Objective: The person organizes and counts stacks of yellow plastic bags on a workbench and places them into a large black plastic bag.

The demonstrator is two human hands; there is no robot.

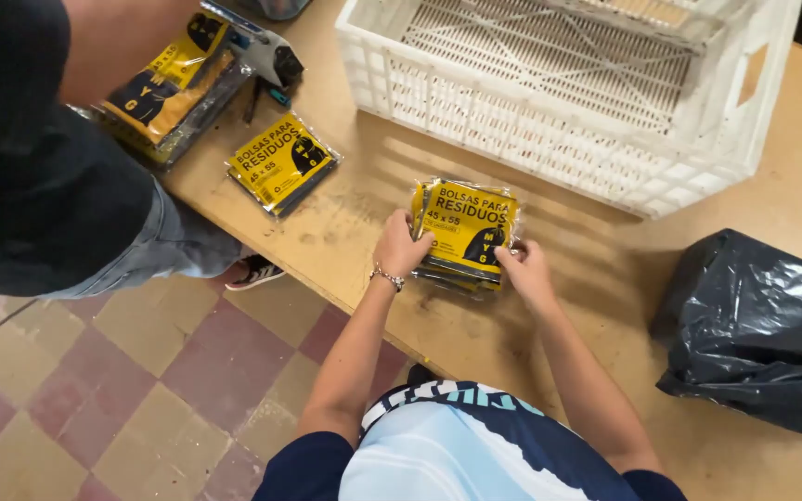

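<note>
So there's a small stack of yellow packets (464,234), flat plastic-wrapped ones with black print, sitting on the wooden surface (596,269) not far from its near edge. Both hands are on it: the left hand (401,246) has its fingers curled round the stack's left side, and the right hand (523,267) grips the lower right corner, so the pile is squeezed between them. There's a bead bracelet (387,276) on the left wrist.

Just behind the stack is a big white plastic crate (549,139) with slotted walls. It's close but not touching, with a strip of bare wood between. Off to the right a black plastic bag (758,329) lies bunched up, well apart from the hands. To the left, a single yellow packet (282,163) lies flat by the surface's edge, and further up there's another pile of packets (171,88) with a tape dispenser (257,46) next to it.

Another person (48,148) in a dark top and jeans stands at that left end, over the checked floor tiles (141,371). The surface's edge runs diagonally down past the left forearm. Open wood lies between stack and bag.
</note>
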